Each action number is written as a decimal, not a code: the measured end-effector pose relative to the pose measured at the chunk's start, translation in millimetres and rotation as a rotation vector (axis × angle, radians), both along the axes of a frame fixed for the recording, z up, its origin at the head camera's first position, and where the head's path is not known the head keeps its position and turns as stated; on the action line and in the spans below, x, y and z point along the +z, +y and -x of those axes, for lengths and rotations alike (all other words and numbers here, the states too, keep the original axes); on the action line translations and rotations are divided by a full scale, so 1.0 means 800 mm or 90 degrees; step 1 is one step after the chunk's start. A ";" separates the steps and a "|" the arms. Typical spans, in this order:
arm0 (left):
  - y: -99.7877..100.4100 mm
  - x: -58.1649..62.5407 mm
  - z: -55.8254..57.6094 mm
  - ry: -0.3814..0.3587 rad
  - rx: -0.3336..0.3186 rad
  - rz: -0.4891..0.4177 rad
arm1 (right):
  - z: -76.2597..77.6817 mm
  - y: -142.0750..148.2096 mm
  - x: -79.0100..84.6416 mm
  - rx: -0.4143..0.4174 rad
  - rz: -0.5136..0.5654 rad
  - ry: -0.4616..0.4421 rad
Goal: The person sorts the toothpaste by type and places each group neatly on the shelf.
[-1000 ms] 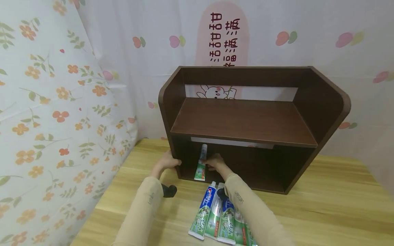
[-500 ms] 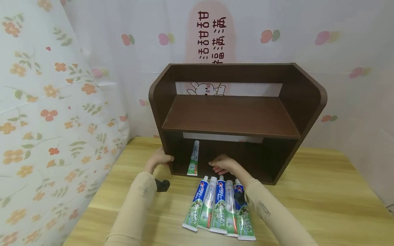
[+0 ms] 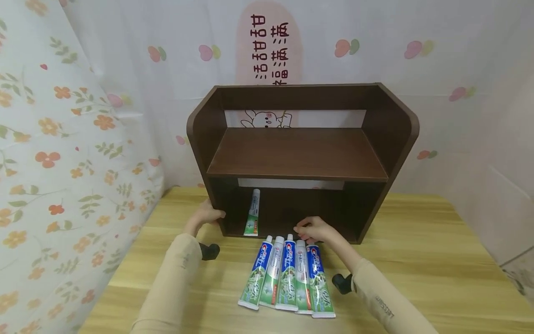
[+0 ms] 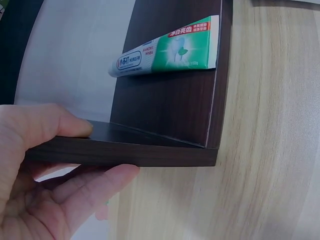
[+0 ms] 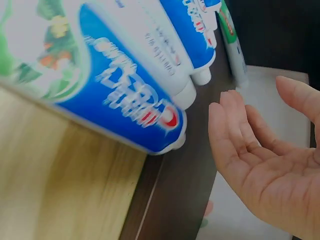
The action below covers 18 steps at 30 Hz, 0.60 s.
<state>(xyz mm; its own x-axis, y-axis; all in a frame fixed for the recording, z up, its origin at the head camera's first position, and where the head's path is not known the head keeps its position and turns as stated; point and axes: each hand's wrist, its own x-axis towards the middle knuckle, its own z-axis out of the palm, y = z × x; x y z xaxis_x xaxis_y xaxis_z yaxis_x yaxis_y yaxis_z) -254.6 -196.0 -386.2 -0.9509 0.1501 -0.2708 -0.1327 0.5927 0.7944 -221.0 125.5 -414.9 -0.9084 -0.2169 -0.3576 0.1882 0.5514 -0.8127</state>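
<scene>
My left hand [image 3: 205, 215] grips the left side panel of a dark brown shelf [image 3: 298, 153]; in the left wrist view its thumb [image 4: 70, 124] lies on the inner face and the fingers on the outer. Inside the lower compartment, near that panel, lies a green and white toothpaste tube [image 4: 175, 50]. My right hand [image 3: 318, 229] holds nothing, its fingers loosely bent, over the shelf's front edge above the caps of the tubes. Several toothpaste tubes lie fanned on the table, among them a blue and green one [image 3: 320, 283] at the right end and another [image 3: 256, 273] at the left.
The shelf stands on a light wood table [image 3: 417, 278], in front of a printed curtain [image 3: 367, 55]. A flowered cloth [image 3: 62, 162] hangs at the left. An upper shelf board [image 3: 298, 150] covers the lower compartment.
My right hand has let go of the green and white tube in the compartment and drawn back rightward toward the fanned tubes. My left hand keeps its hold on the panel.
</scene>
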 end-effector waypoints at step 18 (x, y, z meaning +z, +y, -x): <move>-0.002 0.001 0.002 -0.010 -0.012 0.012 | -0.029 0.036 -0.014 -0.051 -0.008 0.001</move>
<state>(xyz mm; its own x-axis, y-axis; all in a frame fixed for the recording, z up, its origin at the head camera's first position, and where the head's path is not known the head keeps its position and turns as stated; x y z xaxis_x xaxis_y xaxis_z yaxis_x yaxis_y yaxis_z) -256.5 -197.6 -385.1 -0.9437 0.1627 -0.2880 -0.1333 0.6099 0.7812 -198.0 154.0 -425.7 -0.9229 -0.1396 -0.3588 0.2310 0.5445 -0.8063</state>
